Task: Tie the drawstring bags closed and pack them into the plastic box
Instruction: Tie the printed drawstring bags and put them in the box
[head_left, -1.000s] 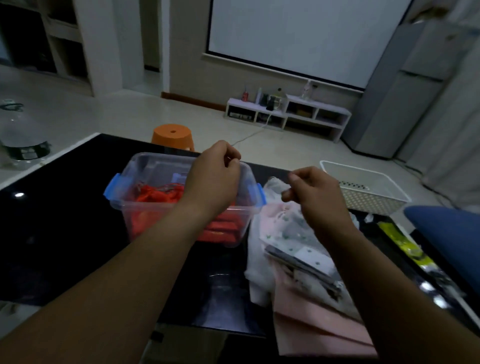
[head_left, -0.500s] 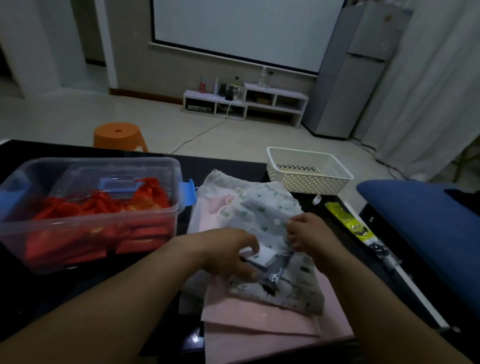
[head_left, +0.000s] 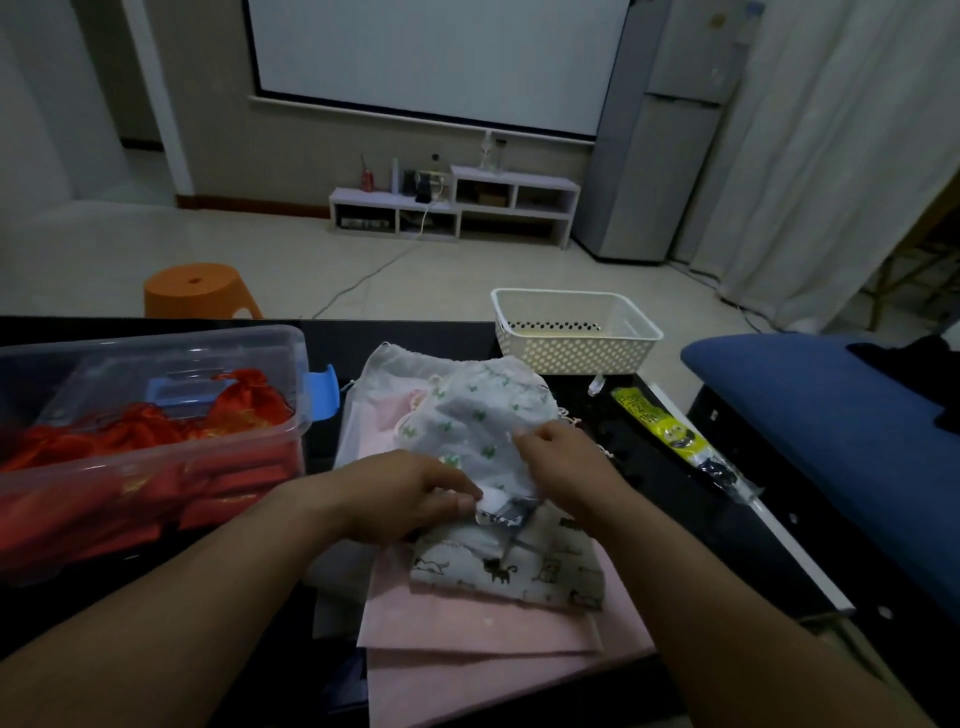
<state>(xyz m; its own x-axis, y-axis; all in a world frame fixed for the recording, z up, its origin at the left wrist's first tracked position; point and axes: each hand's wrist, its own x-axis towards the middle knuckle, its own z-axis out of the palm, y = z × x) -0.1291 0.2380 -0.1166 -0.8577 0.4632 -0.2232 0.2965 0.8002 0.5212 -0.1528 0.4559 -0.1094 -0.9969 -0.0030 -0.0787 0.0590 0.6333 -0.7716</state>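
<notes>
Left hand (head_left: 400, 493): curled over the near edge of the bag pile, with thumb and forefinger pinching a small white-and-grey item (head_left: 496, 508) that was too blurred to identify.
Right hand (head_left: 566, 467): its fingers were bent round a fold of the white drawstring bag with green print (head_left: 467, 415), gripping the cloth just beside the left hand.
Bag pile: the green-print bag lay on top. A cream cat-print fabric bag (head_left: 511, 569) sat below it, and flat pink fabric bags (head_left: 483, 629) were underneath.
Box: the clear plastic box with blue latches (head_left: 156, 340) stood open just left of the pile and held red satin drawstring bags (head_left: 130, 439).
Table: the glossy black tabletop (head_left: 415, 338) carried everything.
Nearby: a white perforated plastic basket (head_left: 571, 353) and a yellow plastic packet (head_left: 660, 421) lay beyond and right of the pile.
</notes>
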